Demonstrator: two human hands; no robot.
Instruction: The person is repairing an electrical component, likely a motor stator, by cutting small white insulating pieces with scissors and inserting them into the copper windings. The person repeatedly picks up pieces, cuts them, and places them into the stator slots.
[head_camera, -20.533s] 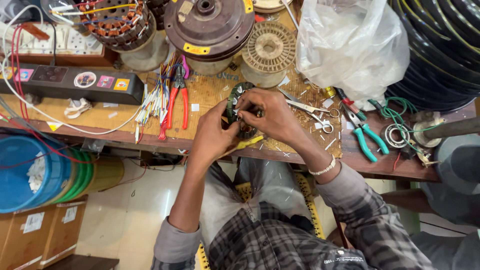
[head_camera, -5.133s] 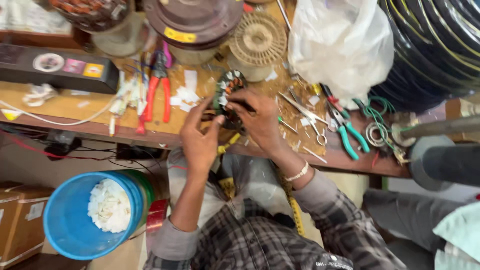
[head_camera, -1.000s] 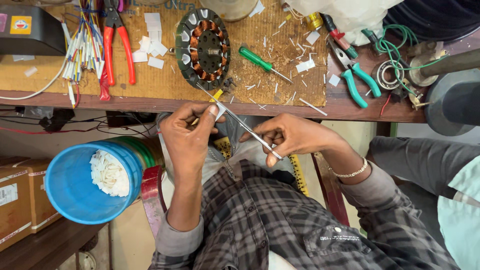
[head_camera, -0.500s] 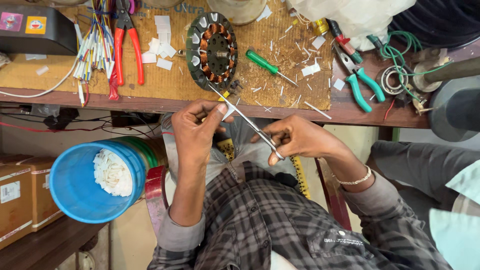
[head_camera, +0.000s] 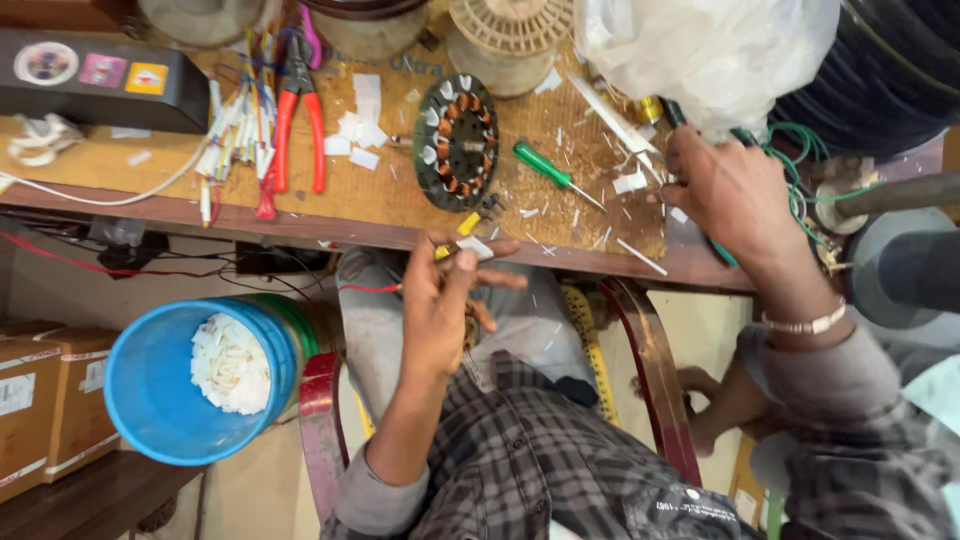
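L hand (head_camera: 440, 300) pinches a small white insulation slip (head_camera: 473, 246) w/ yellow bit just below bench edge (head_camera: 300, 215), R hand (head_camera: 735, 190) far apart, reaching over green-handled pliers by plastic bag (head_camera: 720, 50); wound stator (head_camera: 456, 140) lies on bench between, looks mid slot-insulating, next needs tool grabbed.

Your two hands in view: left hand (head_camera: 440, 300), right hand (head_camera: 725, 190); one wound motor stator (head_camera: 456, 142) flat on bench; one green-handled screwdriver (head_camera: 555, 174); one pair of red-handled pliers (head_camera: 297, 120); one blue bucket (head_camera: 165, 400) holding white paper scraps; one cream plastic spool (head_camera: 510, 38); one white plastic bag (head_camera: 705, 55); one black power strip (head_camera: 95, 80); two cardboard boxes (head_camera: 45, 400) at lower left; white paper slips (head_camera: 358, 130) on bench too many to count.
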